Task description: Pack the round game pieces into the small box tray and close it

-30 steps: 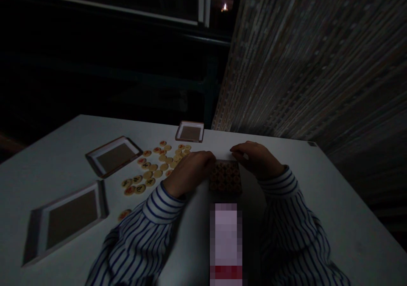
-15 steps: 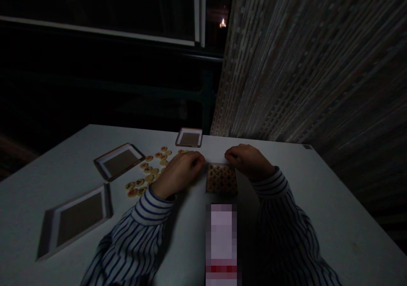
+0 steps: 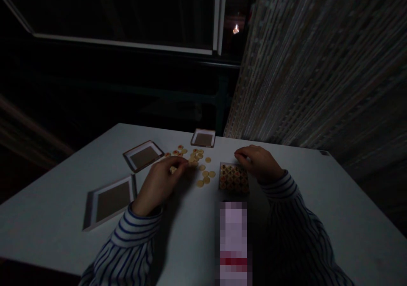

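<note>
My left hand [image 3: 160,182] is over the loose Chinese chess pieces, thumb and fingertips pinched together at a pale round piece [image 3: 192,164]. More round wooden pieces [image 3: 206,179] lie scattered right of that hand, some with red characters, others plain side up. A small square box [image 3: 233,188] stands right of them, filled with rows of pieces showing black and red characters. My right hand [image 3: 260,163] hovers by the box's far right corner, fingers curled in and closed; whatever they may hold is hidden.
Two shallow framed trays or lids [image 3: 143,170] [image 3: 110,222] lie on the left of the white table [image 3: 190,243]. A smaller one [image 3: 202,145] sits near the far edge. A pixelated upright object [image 3: 233,235] is in front of the box. A string curtain [image 3: 286,65] hangs behind the table.
My left hand has moved left, from beside the box to the scattered pieces, uncovering several of them. My right hand stays near the box, still closed. The view has shifted left.
</note>
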Demonstrator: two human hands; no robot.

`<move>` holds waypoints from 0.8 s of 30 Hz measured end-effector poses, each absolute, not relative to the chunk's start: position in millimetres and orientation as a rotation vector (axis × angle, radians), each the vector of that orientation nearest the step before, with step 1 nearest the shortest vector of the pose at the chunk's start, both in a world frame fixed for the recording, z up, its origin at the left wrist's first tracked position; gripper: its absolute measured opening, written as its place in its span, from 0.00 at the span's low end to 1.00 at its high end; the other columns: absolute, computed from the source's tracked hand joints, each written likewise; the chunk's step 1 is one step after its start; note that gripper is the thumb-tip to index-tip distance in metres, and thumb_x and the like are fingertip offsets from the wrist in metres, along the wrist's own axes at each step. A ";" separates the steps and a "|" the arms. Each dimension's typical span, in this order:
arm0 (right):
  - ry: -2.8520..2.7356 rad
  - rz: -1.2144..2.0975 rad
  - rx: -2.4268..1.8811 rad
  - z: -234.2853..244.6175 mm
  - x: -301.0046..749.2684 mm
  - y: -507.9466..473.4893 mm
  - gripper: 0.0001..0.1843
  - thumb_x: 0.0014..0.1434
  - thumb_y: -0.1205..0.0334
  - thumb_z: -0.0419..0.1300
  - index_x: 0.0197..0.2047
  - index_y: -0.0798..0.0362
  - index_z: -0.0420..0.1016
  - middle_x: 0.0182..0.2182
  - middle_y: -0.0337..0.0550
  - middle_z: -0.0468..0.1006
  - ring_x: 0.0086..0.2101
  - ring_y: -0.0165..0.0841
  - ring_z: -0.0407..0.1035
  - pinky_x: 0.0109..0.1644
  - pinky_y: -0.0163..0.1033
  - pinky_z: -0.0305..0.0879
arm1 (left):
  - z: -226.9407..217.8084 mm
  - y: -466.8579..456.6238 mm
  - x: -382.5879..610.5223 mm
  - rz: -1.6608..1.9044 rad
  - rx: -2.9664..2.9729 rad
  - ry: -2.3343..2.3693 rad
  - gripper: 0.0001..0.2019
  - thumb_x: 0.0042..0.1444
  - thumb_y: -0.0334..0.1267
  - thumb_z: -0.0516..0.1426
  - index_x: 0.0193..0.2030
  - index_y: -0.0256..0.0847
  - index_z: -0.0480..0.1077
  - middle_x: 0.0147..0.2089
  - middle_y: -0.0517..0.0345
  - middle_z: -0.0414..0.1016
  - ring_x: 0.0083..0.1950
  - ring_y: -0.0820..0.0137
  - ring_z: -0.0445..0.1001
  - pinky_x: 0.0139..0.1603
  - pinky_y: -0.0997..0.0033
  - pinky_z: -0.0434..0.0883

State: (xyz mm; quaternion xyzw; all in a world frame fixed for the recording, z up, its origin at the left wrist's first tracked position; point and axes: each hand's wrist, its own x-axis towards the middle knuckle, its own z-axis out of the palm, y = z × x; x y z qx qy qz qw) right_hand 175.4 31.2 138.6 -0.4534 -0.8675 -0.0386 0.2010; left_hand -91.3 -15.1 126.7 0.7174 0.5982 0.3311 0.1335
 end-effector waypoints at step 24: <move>-2.783 0.012 -0.977 133.8 69.0 32.4 0.14 0.58 0.61 0.48 0.39 0.54 0.73 0.36 0.45 0.75 0.39 0.34 0.67 0.44 0.38 0.59 | 71.1 -74.6 -171.2 1.010 1.705 2.060 0.17 0.56 0.43 0.46 0.46 0.38 0.67 0.44 0.49 0.74 0.46 0.63 0.71 0.47 0.63 0.66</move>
